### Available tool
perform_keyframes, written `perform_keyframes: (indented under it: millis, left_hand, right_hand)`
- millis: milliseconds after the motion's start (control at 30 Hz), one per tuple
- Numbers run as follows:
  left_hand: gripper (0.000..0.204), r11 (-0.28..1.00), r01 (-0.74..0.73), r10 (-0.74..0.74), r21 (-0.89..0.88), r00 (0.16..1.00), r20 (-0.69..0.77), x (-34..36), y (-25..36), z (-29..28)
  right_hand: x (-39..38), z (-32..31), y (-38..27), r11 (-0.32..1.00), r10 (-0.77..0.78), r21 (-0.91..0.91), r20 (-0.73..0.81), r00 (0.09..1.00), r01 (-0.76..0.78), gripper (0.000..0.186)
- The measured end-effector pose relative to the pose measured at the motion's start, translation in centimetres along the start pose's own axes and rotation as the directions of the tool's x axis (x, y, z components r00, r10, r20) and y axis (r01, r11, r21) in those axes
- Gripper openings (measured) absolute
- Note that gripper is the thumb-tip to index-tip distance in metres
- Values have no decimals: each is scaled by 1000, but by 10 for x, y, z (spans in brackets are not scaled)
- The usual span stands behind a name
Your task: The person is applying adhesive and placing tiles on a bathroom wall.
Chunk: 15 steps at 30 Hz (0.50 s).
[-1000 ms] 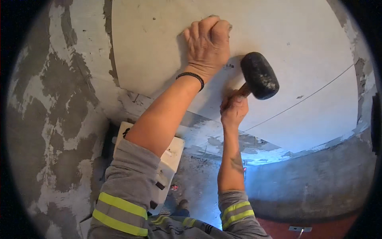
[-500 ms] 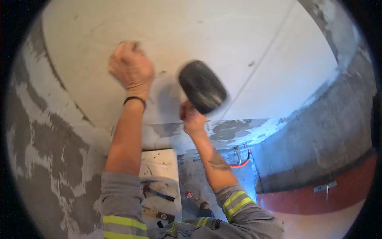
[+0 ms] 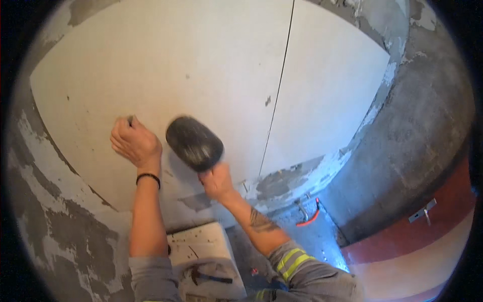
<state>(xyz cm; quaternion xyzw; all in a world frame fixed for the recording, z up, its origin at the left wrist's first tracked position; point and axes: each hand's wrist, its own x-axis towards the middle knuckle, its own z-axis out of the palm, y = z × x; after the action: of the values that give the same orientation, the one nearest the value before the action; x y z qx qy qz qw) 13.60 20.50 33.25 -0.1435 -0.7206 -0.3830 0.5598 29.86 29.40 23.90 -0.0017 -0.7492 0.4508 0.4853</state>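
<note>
My right hand (image 3: 218,182) grips the handle of a rubber mallet (image 3: 194,144) with a thick black head. The mallet head is up close to a large whitish wall panel (image 3: 221,65); whether it touches cannot be told. To its left, my left hand (image 3: 136,143) rests at the same panel with its fingers curled. A small dark spot shows by its thumb, too small to tell if it is a held thing. A dark seam (image 3: 277,100) parts the large panel from a narrower whitish panel (image 3: 327,85) on the right.
Below stands a dirty white slab-like surface (image 3: 206,241) with a claw hammer (image 3: 211,277) on it. A red-handled tool (image 3: 311,219) lies on the floor by the wall. Bare grey patched wall (image 3: 50,226) borders the panels; a red door (image 3: 387,229) with a metal handle is at right.
In the picture, the panels have shifted left and the hands lower and left. The mallet head is now nearer my left hand. Both hands keep their closed shape.
</note>
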Motion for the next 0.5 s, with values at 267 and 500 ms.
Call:
perform_keyframes:
  millis: [267,500]
  left_hand:
    - [26,981,-163,154,-103,984,-92,12,20,-8]
    - [24,988,76,-49,-133,979,196,29,-2,-17]
  right_hand:
    - [9,-4,5,994,96,55,-44,994,-93,29]
    - [12,34,-14,988,134,85,-86,987,-127,16]
